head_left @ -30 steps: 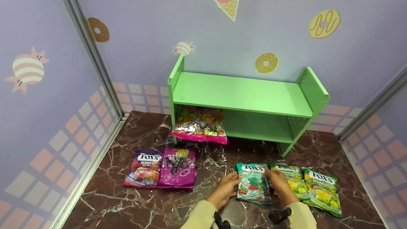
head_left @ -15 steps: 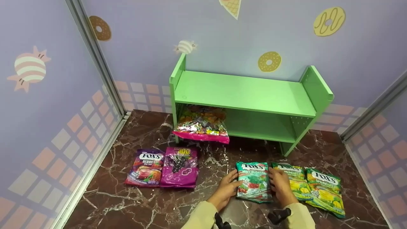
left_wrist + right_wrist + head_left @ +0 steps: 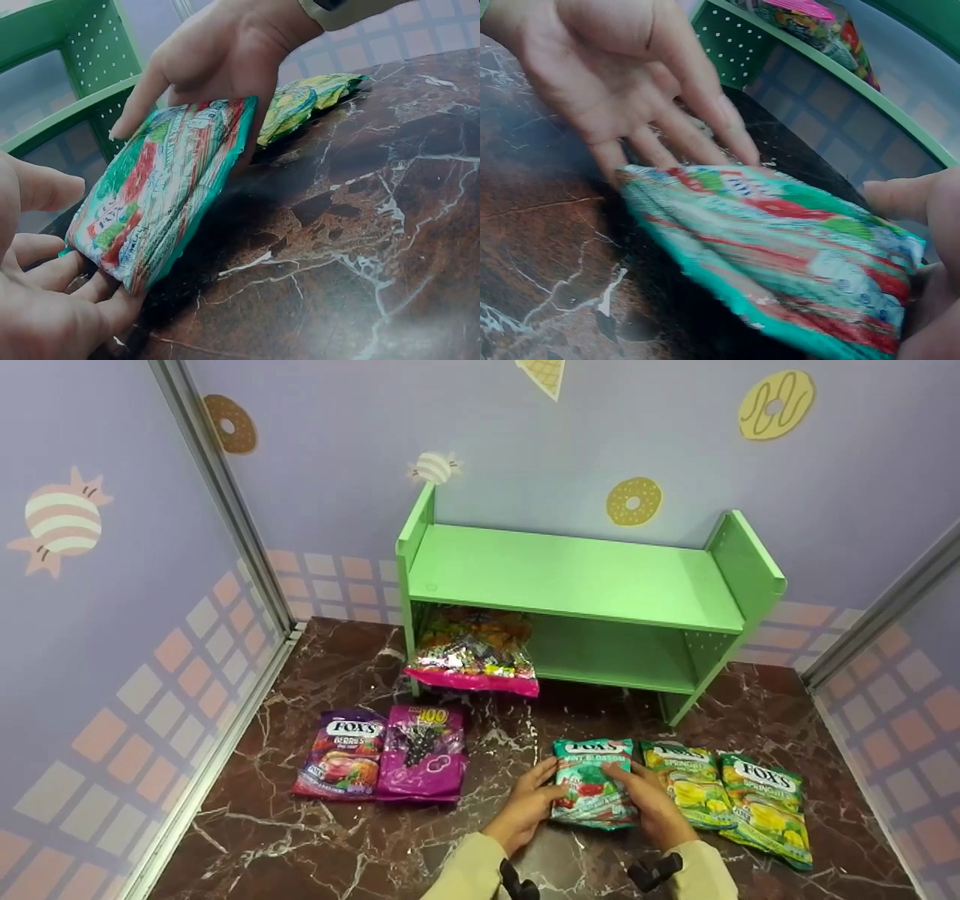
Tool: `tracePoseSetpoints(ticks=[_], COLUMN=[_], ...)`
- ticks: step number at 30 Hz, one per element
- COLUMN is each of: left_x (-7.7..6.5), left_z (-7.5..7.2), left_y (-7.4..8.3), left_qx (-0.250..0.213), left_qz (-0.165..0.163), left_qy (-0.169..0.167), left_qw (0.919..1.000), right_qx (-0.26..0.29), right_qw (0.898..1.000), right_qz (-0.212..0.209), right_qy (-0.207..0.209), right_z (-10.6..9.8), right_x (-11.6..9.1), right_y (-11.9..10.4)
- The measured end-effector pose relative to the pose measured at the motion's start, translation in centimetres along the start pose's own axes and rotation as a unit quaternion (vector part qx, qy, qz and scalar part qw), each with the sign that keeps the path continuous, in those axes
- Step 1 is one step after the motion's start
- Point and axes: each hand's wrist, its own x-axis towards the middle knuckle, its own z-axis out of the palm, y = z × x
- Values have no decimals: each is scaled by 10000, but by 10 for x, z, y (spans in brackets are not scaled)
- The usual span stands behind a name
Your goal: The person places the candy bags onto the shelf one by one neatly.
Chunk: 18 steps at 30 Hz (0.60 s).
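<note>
A teal FOX'S Mint Blossom candy bag (image 3: 592,791) is between my two hands, raised at a tilt off the marble surface in the wrist views. My right hand (image 3: 654,802) grips its right side, thumb over the front and the other fingers behind. At the left edge, my left hand (image 3: 527,804) supports the bag with fairly straight fingers reaching beneath it; the left thumb (image 3: 49,187) stands off the bag in the left wrist view. Right of my right hand lie two yellow-green Springtea-type FOX'S bags, the nearer bag (image 3: 686,787) and the farther bag (image 3: 769,810).
A green two-level shelf (image 3: 577,577) stands against the back wall. On its lower level, a shiny candy bag with a pink edge (image 3: 472,656) sticks out at the left. A FOX'S Berries bag (image 3: 343,757) and a purple grape candy bag (image 3: 422,757) lie side by side at left.
My right thumb has moved from the mint bag's edge onto its front, and the right hand now grips it. The bag has risen and tilted slightly. The left hand stays at its left edge.
</note>
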Motion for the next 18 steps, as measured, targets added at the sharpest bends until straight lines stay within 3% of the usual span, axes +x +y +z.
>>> tracePoseSetpoints(ticks=[5, 11, 14, 18], left_x=[0, 3, 3, 1], left_z=[-3, -2, 0, 3], left_y=[3, 6, 7, 7], left_qx=[307, 225, -5, -643], left_qz=[299, 527, 464, 119], left_qy=[75, 253, 343, 113], left_qw=[9991, 9980, 9983, 9978], right_qx=[-198, -216, -148, 95], right_qw=[9994, 9980, 9968, 9950], right_qz=[-285, -578, -768, -980], right_qy=[-8, 122, 166, 147], right_z=[3, 5, 8, 13], right_x=[-3, -8, -9, -12], right_y=[1, -5, -12, -21])
